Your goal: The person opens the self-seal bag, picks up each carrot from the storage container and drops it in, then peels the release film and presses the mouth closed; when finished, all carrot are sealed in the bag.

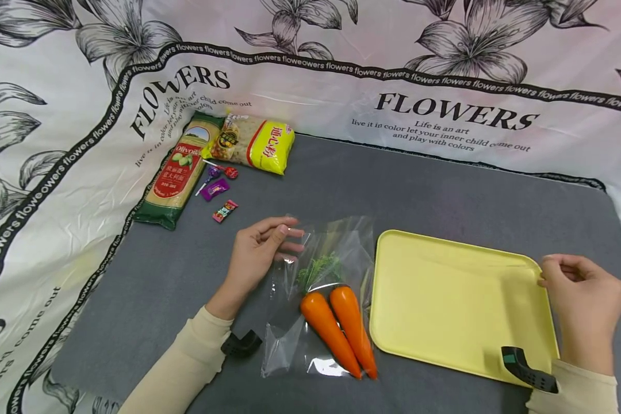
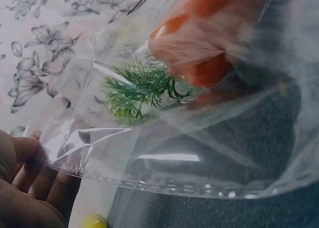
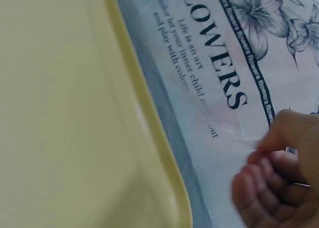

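while the nearer left hand (image 1: 259,250) pinches the clear plastic bag (image 1: 290,313), carrots (image 1: 329,330) tapering away, the right hand (image 1: 586,293) seemingly pinches clear film (image 3: 245,143).

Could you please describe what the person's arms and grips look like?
The left grip and right grip are bare, ungloved hands. The left sleeve and right sleeve are plain cream and long. A curved black device sits at each wrist, left and right; the right one shows a small green patch. No cables are visible.
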Tool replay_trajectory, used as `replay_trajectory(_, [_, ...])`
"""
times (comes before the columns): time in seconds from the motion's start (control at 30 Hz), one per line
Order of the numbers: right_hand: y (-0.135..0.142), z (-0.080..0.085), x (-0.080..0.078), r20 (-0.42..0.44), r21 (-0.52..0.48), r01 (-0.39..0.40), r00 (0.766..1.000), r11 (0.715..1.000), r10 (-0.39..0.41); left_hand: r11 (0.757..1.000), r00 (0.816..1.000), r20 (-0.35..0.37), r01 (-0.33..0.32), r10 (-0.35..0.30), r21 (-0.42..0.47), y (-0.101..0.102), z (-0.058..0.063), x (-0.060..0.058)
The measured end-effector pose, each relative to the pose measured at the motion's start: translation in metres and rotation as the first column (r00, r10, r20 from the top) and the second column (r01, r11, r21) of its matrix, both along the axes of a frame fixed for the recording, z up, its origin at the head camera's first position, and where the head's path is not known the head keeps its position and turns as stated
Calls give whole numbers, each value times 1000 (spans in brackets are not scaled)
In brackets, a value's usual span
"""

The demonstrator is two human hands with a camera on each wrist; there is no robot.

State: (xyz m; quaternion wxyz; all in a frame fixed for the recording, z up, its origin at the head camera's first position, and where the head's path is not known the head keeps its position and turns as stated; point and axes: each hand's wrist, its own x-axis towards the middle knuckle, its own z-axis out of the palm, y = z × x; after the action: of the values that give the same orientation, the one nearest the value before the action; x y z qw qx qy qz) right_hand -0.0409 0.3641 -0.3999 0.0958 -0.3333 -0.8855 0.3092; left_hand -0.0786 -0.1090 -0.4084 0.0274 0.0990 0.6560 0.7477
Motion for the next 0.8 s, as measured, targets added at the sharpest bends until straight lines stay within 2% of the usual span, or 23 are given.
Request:
replay_trajectory(0.07, [4,-5,5,121,39,-124,986,992,118,1000,1000,1,-8,8,20,-2,-4,-1])
replay_trajectory(0.17, [10,-11,12,257,89,-329,920,940,297,999,1000,-9,-17,17,41,-6,-14,-4])
replay_trajectory(0.27, [14,-11,16,354,106,-427,860,898,368,998,1000,-20,-22,23,52,-9,-22,-6])
replay_trajectory(0.33, [14,-5,19,419,128,-445,834,886,358,998,999,-20,-24,25,52,-10,-23,-6])
replay_trajectory(0.4, [14,4,21,448,165,-426,836,889,317,998,1000,-16,-24,25,53,-10,-22,-6])
replay_trajectory(0.47, [10,13,24,416,220,-381,869,898,267,998,1000,-14,-21,22,55,-10,-22,-6])
replay_trajectory(0.6, [-5,27,29,250,288,-274,946,917,204,998,1000,-10,-13,14,57,-9,-20,-5])
replay_trajectory(0.67, [-20,32,28,163,299,-242,966,923,201,999,1000,-9,-8,8,53,-8,-19,-4])
replay_trajectory(0.73, [-40,31,25,73,274,-265,964,925,255,998,1000,-11,-3,3,56,-8,-18,-4])
replay_trajectory(0.77, [-52,29,22,23,251,-302,952,920,306,998,1000,-10,-2,3,57,-8,-18,-4])
replay_trajectory(0.8, [-65,25,19,-26,218,-359,928,908,373,998,1000,-10,-1,2,60,-8,-18,-3])
